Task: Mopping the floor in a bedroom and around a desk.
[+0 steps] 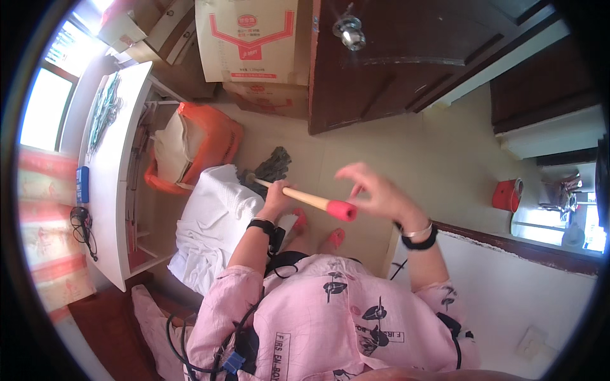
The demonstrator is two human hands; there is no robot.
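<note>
My left hand [278, 197] is closed around the pale handle of a mop [305, 196], below its red end cap [342, 210]. The dark grey mop head [272, 164] rests on the floor beyond that hand. My right hand [374, 190] is raised just right of the red cap, fingers apart and slightly blurred, holding nothing. A white cloth [214, 228] is draped left of my left hand. My feet in red slippers [337, 237] show below the handle.
An orange bag [224, 135] with pale contents stands beside a white desk [114, 190]. Cardboard boxes [248, 43] are stacked next to an open dark brown door [381, 62]. A red bin [506, 195] stands at the right. A white low wall [500, 285] runs close by my right arm.
</note>
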